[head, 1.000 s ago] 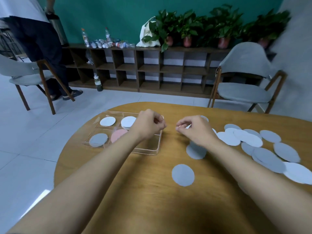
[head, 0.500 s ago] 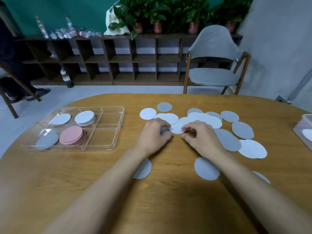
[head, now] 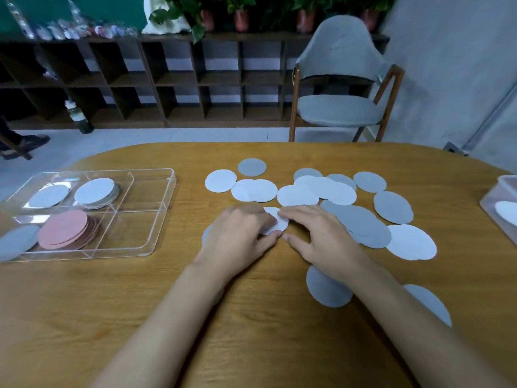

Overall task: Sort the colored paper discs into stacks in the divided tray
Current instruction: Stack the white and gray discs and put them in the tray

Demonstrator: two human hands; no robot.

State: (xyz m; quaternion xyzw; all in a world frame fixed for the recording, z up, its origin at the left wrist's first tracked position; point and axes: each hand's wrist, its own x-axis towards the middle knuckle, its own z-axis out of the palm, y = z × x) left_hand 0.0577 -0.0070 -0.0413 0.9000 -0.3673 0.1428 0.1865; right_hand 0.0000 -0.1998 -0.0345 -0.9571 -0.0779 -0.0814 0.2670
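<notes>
paper discs, white and grey, lie loose across the middle of a wooden table, well right of the clear divided tray holding a pink stack and a white stack. the left hand pinches one white disc between thumb and curled fingers; the right hand rests relaxed fingertips on its edge, thumb apart.

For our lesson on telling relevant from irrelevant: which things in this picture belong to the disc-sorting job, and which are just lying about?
Job in hand: divided tray, pink stack, white stack, loose discs, white disc between left hand and right hand.

Lying about: chair, shelf, potted plants, floor bottle, container at the right edge.
</notes>
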